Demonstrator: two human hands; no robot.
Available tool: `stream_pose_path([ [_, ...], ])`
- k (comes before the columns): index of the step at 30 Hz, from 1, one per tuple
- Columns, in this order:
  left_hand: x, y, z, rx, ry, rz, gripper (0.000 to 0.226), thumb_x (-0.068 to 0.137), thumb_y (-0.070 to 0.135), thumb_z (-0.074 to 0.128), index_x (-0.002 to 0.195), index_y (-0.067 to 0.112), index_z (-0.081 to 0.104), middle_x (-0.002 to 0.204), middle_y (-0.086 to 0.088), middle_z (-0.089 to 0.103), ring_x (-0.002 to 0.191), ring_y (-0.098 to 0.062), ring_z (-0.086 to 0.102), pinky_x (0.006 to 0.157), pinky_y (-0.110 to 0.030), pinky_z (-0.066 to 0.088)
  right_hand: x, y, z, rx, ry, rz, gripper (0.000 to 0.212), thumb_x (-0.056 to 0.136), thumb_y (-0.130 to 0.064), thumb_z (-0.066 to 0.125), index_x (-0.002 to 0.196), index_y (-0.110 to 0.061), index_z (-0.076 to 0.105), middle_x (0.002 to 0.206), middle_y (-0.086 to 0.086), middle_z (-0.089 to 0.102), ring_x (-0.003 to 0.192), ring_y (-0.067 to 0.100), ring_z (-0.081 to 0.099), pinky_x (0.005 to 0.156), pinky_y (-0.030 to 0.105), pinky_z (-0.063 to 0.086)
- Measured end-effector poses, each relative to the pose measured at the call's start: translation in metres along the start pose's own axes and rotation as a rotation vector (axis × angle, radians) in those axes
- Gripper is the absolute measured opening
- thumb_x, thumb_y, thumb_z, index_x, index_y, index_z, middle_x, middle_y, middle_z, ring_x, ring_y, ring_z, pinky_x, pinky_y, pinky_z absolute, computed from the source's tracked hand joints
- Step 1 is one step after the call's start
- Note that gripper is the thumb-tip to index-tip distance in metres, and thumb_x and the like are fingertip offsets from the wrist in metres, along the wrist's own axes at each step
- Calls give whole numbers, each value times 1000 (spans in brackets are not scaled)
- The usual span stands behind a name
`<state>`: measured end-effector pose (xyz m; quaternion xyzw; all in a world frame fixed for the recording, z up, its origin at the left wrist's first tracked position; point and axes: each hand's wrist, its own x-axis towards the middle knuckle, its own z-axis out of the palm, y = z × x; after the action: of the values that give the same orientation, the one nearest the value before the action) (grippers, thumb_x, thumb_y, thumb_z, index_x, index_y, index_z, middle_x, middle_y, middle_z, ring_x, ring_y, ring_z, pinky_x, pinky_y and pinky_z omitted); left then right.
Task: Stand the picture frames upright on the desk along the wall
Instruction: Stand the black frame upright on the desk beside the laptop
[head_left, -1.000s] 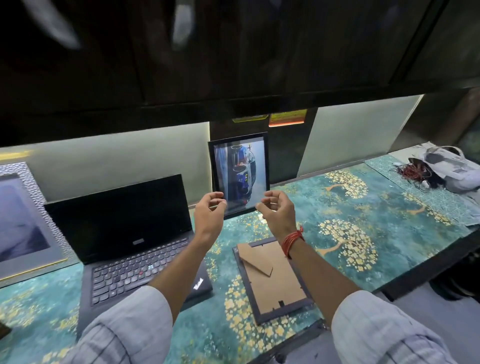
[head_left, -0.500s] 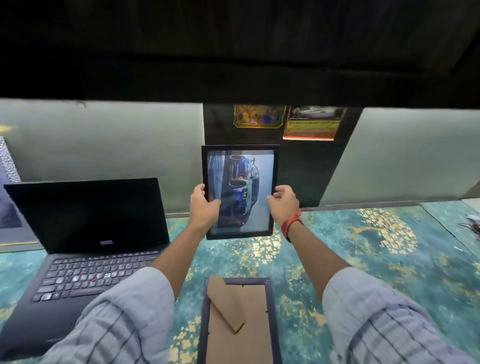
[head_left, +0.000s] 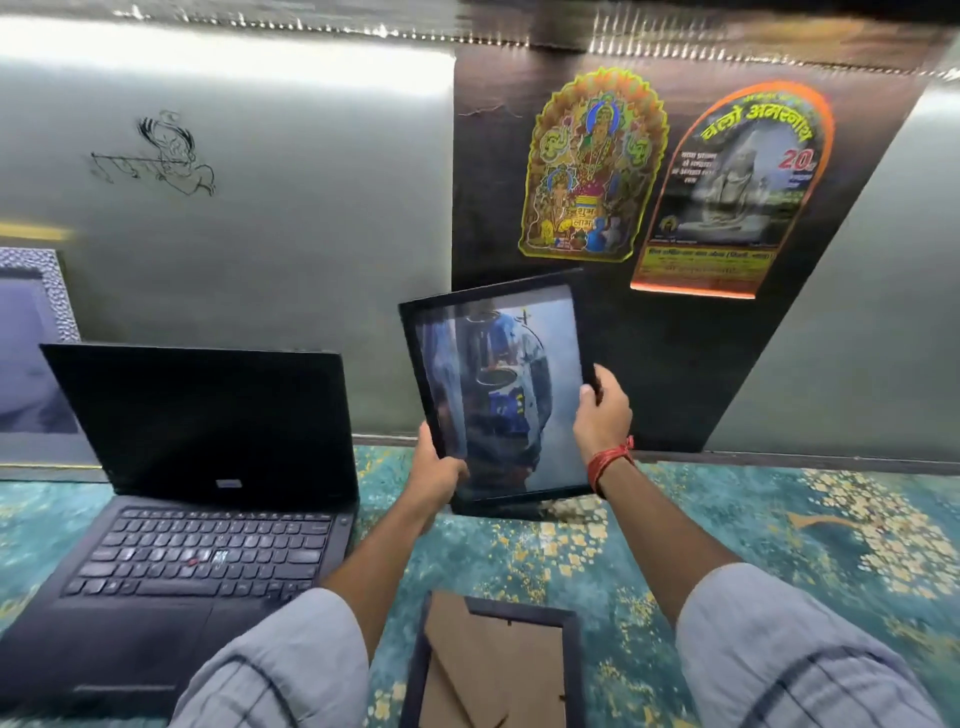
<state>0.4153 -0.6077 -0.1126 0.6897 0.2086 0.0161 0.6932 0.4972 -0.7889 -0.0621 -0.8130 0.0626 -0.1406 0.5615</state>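
A black picture frame (head_left: 498, 389) with a bluish photo stands near the back wall, tilted a little to the left. My left hand (head_left: 439, 475) grips its lower left corner and my right hand (head_left: 602, 410) holds its right edge. Its bottom edge is at the desk surface, close to the dark wall panel. A second frame (head_left: 498, 670) lies face down on the desk near me, its brown cardboard back and stand flap showing. A silver textured frame (head_left: 31, 343) stands at the far left by the wall.
An open black laptop (head_left: 208, 467) sits left of the held frame. The desk (head_left: 753, 545) has a teal cover with gold tree patterns. Two stickers (head_left: 592, 166) are on the dark wall panel above the frame.
I have leaned in closer to the wall. The frame has tilted to the left, my left hand has slid down to its lower corner, and its bottom edge now rests at the desk.
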Motion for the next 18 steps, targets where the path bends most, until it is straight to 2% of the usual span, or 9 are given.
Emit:
stream_pose_path([
  [2, -9, -3, 10, -141, -9, -68, 66, 74, -20, 45, 129, 18, 43, 118, -3, 63, 108, -23, 58, 75, -31, 50, 0, -23, 4, -37, 34, -165, 39, 95, -8, 45, 132, -11, 57, 130, 14, 61, 122, 29, 55, 106, 37, 39],
  [5, -21, -7, 28, -410, -70, -233, 45, 78, -20, 43, 101, 18, 50, 100, -3, 64, 93, -20, 60, 97, -48, 42, 4, -57, 13, -264, 9, -450, 39, 94, -11, 45, 130, -18, 59, 115, 12, 64, 109, 30, 56, 94, 44, 41],
  [7, -18, -16, 33, -547, -78, -343, 32, 83, -16, 43, 89, 15, 48, 89, -5, 57, 82, -21, 57, 102, -52, 40, 4, -65, 22, -435, -84, -586, 39, 96, -12, 42, 131, -19, 57, 114, 11, 63, 107, 31, 55, 89, 44, 39],
  [11, -7, -44, 30, -636, -127, -453, 14, 90, 1, 46, 77, 7, 48, 107, -8, 50, 94, -28, 57, 92, -46, 44, 0, -52, 37, -623, -227, -726, 44, 93, -5, 43, 130, -22, 57, 111, 10, 62, 104, 32, 55, 85, 41, 34],
  [15, 9, -61, 21, -658, -118, -480, 11, 89, 4, 47, 79, 5, 45, 98, -9, 47, 83, -24, 53, 77, -38, 45, 3, -37, 46, -679, -328, -761, 55, 90, 4, 39, 134, -25, 54, 111, 5, 61, 106, 27, 52, 88, 40, 29],
  [17, 15, -63, 18, -682, -110, -487, 1, 88, 1, 46, 89, 2, 46, 93, -8, 44, 75, -21, 52, 71, -34, 44, 8, -37, 52, -699, -336, -777, 55, 90, 4, 38, 135, -25, 53, 111, 5, 60, 107, 26, 51, 90, 40, 29],
  [18, 17, -63, 16, -683, -106, -490, 10, 87, -1, 45, 97, 0, 45, 91, -8, 43, 68, -19, 51, 70, -34, 42, 10, -37, 56, -703, -339, -777, 55, 91, 4, 37, 135, -25, 53, 111, 5, 60, 107, 26, 51, 91, 40, 30],
])
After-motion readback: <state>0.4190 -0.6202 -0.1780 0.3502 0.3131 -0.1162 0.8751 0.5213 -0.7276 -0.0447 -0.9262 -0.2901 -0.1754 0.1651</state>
